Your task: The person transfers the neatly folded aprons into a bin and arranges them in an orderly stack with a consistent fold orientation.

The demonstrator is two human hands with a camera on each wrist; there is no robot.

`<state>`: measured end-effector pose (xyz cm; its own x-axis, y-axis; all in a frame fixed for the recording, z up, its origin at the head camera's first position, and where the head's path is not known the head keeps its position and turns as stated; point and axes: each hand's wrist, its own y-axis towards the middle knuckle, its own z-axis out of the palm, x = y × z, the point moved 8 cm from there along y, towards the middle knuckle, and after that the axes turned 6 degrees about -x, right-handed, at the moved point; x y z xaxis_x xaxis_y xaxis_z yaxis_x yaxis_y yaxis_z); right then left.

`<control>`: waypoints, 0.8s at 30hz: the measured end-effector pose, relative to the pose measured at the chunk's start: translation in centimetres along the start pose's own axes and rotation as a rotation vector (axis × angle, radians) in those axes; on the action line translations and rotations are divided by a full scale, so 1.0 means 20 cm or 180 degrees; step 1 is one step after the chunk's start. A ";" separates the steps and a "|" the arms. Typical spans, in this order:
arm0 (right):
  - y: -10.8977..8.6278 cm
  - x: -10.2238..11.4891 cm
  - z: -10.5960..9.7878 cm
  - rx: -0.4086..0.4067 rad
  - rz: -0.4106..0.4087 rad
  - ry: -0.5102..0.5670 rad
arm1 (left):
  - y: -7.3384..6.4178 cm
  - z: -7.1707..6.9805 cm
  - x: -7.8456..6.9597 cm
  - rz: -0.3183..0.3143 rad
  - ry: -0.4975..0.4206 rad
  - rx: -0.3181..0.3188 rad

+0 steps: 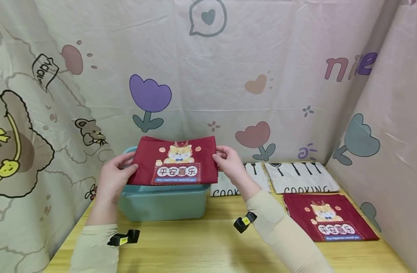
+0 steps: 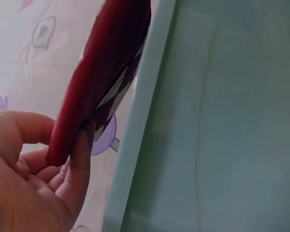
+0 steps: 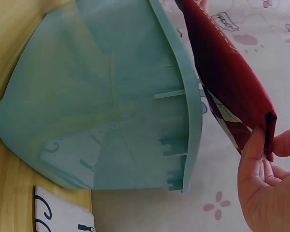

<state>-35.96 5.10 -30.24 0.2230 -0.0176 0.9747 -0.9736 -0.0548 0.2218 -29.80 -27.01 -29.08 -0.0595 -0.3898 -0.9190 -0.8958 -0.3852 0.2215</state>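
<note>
Pinching red cloth (image 1: 175, 154) tightly by both ends with left hand (image 1: 114, 175) and right hand (image 1: 230, 163) above teal bin (image 1: 164, 205), centre left, apparently not yet placed, with matching cloth (image 1: 331, 206) and white cloths (image 1: 300, 182) laid out, lower right.

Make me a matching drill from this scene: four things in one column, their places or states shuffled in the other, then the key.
Things:
1. Bin
2. Raised red cloth
3. Right-hand white cloth
4. Lying red cloth

Places or states:
A. Printed with COOKING
B. On the table, in front of the right-hand white cloth
C. Blue-green, standing upright
D. Pinched between the left hand and right hand

Pairs: 1-C, 2-D, 3-A, 4-B
</note>
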 end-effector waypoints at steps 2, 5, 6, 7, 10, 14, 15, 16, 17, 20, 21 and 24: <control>0.01 0.00 0.02 0.0026 -0.0006 -0.0019 | 0.01 -0.01 0.01 0.0028 0.0107 0.0034; 0.02 -0.01 0.05 0.0059 0.0002 -0.0041 | 0.04 -0.02 0.02 0.0058 0.0267 0.0078; 0.03 -0.01 0.06 0.0070 0.0003 -0.0054 | 0.04 -0.03 0.03 0.0057 0.0298 0.0086; 0.03 -0.01 0.07 0.0081 0.0012 -0.0074 | 0.05 -0.03 0.03 0.0052 0.0328 0.0087; 0.04 -0.01 0.10 0.0125 0.0014 -0.0171 | 0.06 -0.04 0.05 0.0012 0.0396 0.0085; 0.06 -0.01 0.14 0.0184 0.0049 -0.0285 | 0.09 -0.06 0.07 -0.0061 0.0502 0.0074; 0.06 -0.01 0.15 0.0193 0.0061 -0.0317 | 0.09 -0.06 0.08 -0.0078 0.0537 0.0075; 0.06 -0.01 0.15 0.0196 0.0079 -0.0353 | 0.10 -0.06 0.08 -0.0090 0.0566 0.0078; 0.07 -0.01 0.16 0.0201 0.0087 -0.0392 | 0.10 -0.06 0.09 -0.0108 0.0595 0.0083; 0.08 -0.03 0.17 0.0203 0.0116 -0.0521 | 0.11 -0.07 0.10 -0.0145 0.0681 0.0098; 0.08 -0.03 0.18 0.0196 0.0139 -0.0579 | 0.11 -0.06 0.11 -0.0156 0.0711 0.0108; 0.09 -0.05 0.18 0.0187 0.0165 -0.0722 | 0.12 -0.06 0.12 -0.0185 0.0775 0.0125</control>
<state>-37.75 1.36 -31.02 0.1846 -0.2455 0.9517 -0.9809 -0.1059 0.1630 -31.47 -29.87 -30.41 0.0962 -0.5597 -0.8231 -0.9114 -0.3819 0.1532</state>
